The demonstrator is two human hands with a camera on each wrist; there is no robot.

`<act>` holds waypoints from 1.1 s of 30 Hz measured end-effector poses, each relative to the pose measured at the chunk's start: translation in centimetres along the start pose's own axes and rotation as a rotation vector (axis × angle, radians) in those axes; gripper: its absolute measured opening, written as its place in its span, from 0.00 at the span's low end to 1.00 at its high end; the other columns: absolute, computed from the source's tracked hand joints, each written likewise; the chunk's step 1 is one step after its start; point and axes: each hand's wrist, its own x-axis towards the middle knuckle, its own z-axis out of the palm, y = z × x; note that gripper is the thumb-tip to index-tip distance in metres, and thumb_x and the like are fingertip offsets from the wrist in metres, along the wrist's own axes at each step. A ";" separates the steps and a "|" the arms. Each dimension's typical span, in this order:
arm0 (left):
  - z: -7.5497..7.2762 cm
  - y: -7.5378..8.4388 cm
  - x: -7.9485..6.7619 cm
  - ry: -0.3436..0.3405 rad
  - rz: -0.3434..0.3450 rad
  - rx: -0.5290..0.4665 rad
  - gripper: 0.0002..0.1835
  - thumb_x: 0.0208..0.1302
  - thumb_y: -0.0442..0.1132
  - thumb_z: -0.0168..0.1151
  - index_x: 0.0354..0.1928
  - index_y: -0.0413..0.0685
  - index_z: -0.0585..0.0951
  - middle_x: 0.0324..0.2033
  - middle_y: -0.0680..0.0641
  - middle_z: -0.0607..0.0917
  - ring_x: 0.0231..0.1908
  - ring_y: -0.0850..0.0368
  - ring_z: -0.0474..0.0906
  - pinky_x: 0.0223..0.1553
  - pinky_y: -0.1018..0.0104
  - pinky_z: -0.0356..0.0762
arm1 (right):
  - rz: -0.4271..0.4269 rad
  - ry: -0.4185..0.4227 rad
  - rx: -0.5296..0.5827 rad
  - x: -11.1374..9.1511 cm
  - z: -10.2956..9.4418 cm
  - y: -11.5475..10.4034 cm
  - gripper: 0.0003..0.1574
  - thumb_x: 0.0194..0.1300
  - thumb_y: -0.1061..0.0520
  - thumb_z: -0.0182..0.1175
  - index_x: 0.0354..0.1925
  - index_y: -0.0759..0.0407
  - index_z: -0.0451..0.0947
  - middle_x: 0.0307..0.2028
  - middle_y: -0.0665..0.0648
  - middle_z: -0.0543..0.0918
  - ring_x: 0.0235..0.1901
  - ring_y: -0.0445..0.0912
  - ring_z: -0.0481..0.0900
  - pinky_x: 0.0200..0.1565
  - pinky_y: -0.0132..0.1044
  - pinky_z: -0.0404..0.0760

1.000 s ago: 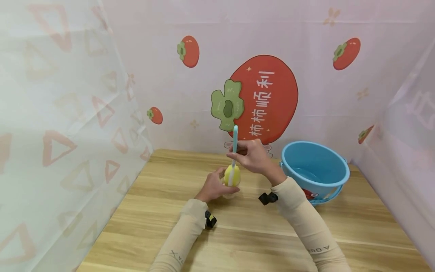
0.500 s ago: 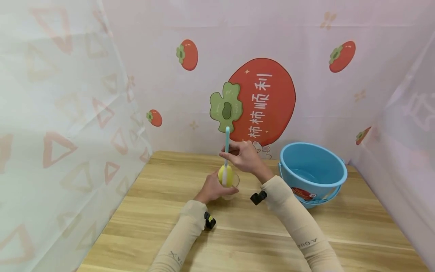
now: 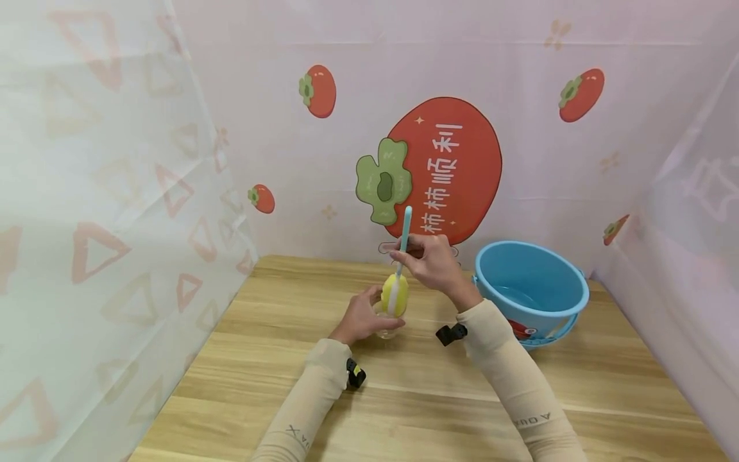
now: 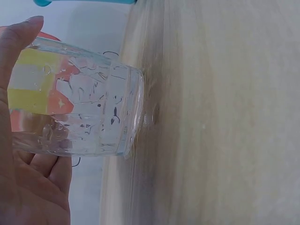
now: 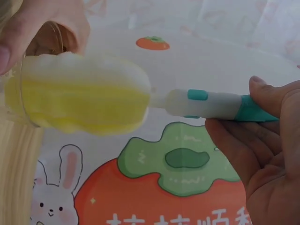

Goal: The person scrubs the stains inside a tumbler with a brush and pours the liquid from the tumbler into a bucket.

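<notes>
A clear glass (image 4: pixel 103 108) stands upright on the wooden tabletop, with wet drops on its wall. My left hand (image 3: pixel 365 317) grips it, thumb on the near side and fingers behind. In my right hand (image 3: pixel 433 262) is a sponge cup brush (image 5: pixel 89 96), pinched by its teal and white handle (image 3: pixel 406 232) between thumb and fingers. The yellow and white sponge head points down. Its lower end is inside the glass mouth, while the upper part sticks out above the rim, as the right wrist view shows.
A light blue bucket (image 3: pixel 537 263) with a red label stands at the right rear of the wooden table (image 3: pixel 416 410). Behind the table hangs a printed backdrop (image 3: pixel 277 115) with persimmons; sheets close off both sides. Small black cameras sit on each wrist.
The brush and right hand shifted left, then back right and slightly up; more of the sponge now shows above the glass rim. The left hand stayed around the glass.
</notes>
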 end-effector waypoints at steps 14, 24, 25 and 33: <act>0.2 -1.1 0.3 0.045 0.082 0.105 0.33 0.49 0.60 0.84 0.52 0.56 0.80 0.34 0.53 0.84 0.33 0.59 0.79 0.34 0.64 0.80 | -0.059 -0.108 0.087 -0.5 2.4 -0.8 0.04 0.71 0.59 0.70 0.38 0.59 0.87 0.32 0.54 0.91 0.31 0.47 0.92 0.37 0.34 0.89; 0.2 -0.4 0.5 -0.007 0.019 -0.018 0.47 0.48 0.56 0.86 0.71 0.60 0.75 0.67 0.56 0.81 0.72 0.48 0.75 0.70 0.47 0.77 | -0.016 0.032 -0.076 -0.9 -0.1 -0.6 0.07 0.69 0.58 0.72 0.41 0.62 0.87 0.34 0.57 0.93 0.35 0.47 0.94 0.44 0.42 0.90; 0.3 -0.4 0.5 -0.007 0.018 -0.017 0.46 0.48 0.56 0.86 0.71 0.60 0.75 0.66 0.56 0.81 0.72 0.48 0.76 0.70 0.47 0.76 | -0.008 0.042 -0.067 -0.7 -0.1 -0.4 0.07 0.69 0.58 0.72 0.41 0.62 0.88 0.34 0.58 0.93 0.35 0.47 0.94 0.39 0.45 0.91; 0.3 -0.8 0.4 0.046 0.045 0.082 0.36 0.48 0.60 0.85 0.57 0.60 0.79 0.43 0.56 0.87 0.44 0.57 0.84 0.48 0.55 0.84 | 0.006 0.003 0.057 0.6 2.0 -0.1 0.06 0.70 0.57 0.71 0.40 0.59 0.88 0.36 0.56 0.93 0.37 0.46 0.94 0.41 0.40 0.91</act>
